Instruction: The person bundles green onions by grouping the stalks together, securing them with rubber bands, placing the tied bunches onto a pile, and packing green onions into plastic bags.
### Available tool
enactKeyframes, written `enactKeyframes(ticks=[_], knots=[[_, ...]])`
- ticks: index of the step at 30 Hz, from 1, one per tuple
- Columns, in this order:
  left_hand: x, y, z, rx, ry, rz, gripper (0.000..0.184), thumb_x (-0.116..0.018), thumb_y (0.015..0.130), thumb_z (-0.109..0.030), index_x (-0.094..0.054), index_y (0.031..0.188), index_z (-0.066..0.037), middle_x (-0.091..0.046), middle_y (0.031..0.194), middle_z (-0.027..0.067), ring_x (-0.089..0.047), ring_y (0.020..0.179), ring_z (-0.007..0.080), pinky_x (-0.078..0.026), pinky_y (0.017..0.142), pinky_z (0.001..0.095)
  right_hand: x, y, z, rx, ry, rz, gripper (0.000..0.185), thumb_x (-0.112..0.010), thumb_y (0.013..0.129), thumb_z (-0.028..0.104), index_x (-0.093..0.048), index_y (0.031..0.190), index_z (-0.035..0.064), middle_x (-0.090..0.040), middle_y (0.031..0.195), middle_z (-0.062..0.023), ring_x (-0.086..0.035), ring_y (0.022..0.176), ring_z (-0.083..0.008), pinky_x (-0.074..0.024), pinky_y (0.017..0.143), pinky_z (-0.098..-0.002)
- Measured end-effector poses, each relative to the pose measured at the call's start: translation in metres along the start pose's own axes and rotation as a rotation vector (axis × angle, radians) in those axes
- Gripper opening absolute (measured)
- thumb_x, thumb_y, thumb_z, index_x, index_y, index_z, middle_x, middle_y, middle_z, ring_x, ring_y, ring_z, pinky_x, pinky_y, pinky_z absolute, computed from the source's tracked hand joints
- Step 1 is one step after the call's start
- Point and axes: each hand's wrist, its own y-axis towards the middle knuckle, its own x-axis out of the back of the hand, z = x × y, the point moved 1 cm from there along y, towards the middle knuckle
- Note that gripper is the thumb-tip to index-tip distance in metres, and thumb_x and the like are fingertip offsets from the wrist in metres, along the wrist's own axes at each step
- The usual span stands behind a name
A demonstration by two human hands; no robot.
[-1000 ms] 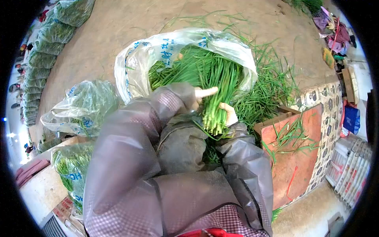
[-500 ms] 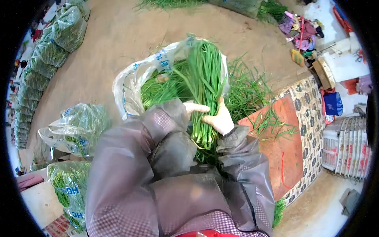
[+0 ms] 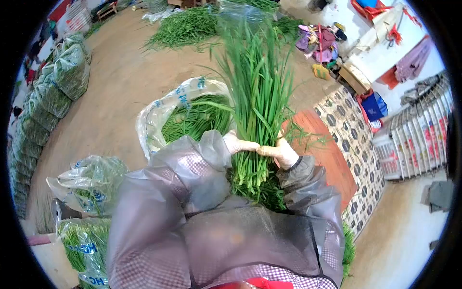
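Note:
A long bunch of chives [image 3: 260,91] stands upright in front of my chest, leaves fanned out at the top and pale cut stems below. My left hand [image 3: 239,144] grips its lower part from the left. From the right side my right hand [image 3: 283,153] wraps the same bunch, and the thumbs meet across its front. Just left of the bunch is an open clear plastic bag [image 3: 143,126] with more chives [image 3: 199,118] lying inside. Under the stems, more greens show at my lap, partly hidden.
Filled bags [image 3: 72,72] line the left side, and closer bags [image 3: 86,245] stand by my left elbow. A reddish board [image 3: 327,154] lies at right beside a patterned mat [image 3: 358,159]. Stacked white crates [image 3: 414,139] stand far right. Loose greens [image 3: 185,26] lie at the back.
The bunch of chives, lying over the bag's edge before, now stands upright with leaves spread, further right of the bag. Both hands still hold it. The camera view has tilted up.

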Motion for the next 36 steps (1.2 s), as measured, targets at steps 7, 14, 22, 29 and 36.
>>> enactKeyframes(ticks=[7, 14, 22, 29, 36], knots=[[0.0, 0.018, 0.094, -0.06, 0.723, 0.162, 0.036, -0.073, 0.08, -0.017, -0.063, 0.113, -0.005, -0.067, 0.103, 0.0059, -0.062, 0.096, 0.0175, -0.051, 0.085, 0.0343, 0.006, -0.044, -0.021, 0.191, 0.155, -0.272, 0.086, -0.079, 0.069, 0.007, -0.031, 0.14, 0.009, -0.051, 0.127, -0.0085, -0.051, 0.115, -0.0233, -0.0419, 0.098, -0.0378], [0.0, 0.005, 0.18, 0.252, 0.164, 0.091, 0.046, -0.057, 0.083, -0.033, -0.054, 0.119, -0.004, -0.059, 0.115, 0.0147, -0.055, 0.11, 0.0294, -0.042, 0.097, 0.0403, 0.008, -0.073, -0.085, -0.011, 0.321, -0.392, 0.055, -0.068, 0.066, 0.005, -0.054, 0.119, 0.0008, -0.064, 0.103, -0.0085, -0.061, 0.092, -0.0227, -0.05, 0.085, -0.038], [-0.046, -0.031, 0.06, 0.734, 1.458, 0.512, 0.074, -0.056, 0.086, -0.055, -0.039, 0.138, -0.004, -0.049, 0.135, 0.0195, -0.049, 0.12, 0.0339, -0.035, 0.105, 0.0429, 0.018, -0.085, -0.129, 0.052, 0.733, -0.28, 0.066, -0.064, 0.062, 0.001, -0.049, 0.127, -0.0003, -0.063, 0.111, -0.0156, -0.062, 0.098, -0.0326, -0.051, 0.09, -0.0466], [0.061, 0.005, -0.022, 0.462, 1.455, -0.114, 0.029, -0.055, 0.083, -0.017, -0.065, 0.11, -0.014, -0.065, 0.111, 0.0113, -0.061, 0.101, 0.0245, -0.046, 0.093, 0.0342, 0.022, -0.085, -0.137, 0.017, 0.884, -0.247, 0.064, -0.066, 0.062, 0.001, -0.051, 0.124, 0.001, -0.063, 0.106, -0.0149, -0.062, 0.094, -0.0325, -0.0522, 0.084, -0.0471], [0.183, 0.055, 0.087, 0.372, 1.756, 0.778, 0.045, -0.046, 0.091, -0.022, -0.048, 0.135, -0.034, -0.031, 0.15, -0.0028, -0.013, 0.143, 0.0252, -0.008, 0.116, 0.0449, 0.028, -0.077, -0.144, -0.016, 0.798, -0.196, 0.059, -0.068, 0.061, 0.003, -0.054, 0.119, 0.0014, -0.063, 0.104, -0.0139, -0.062, 0.093, -0.0307, -0.0511, 0.083, -0.0434]])
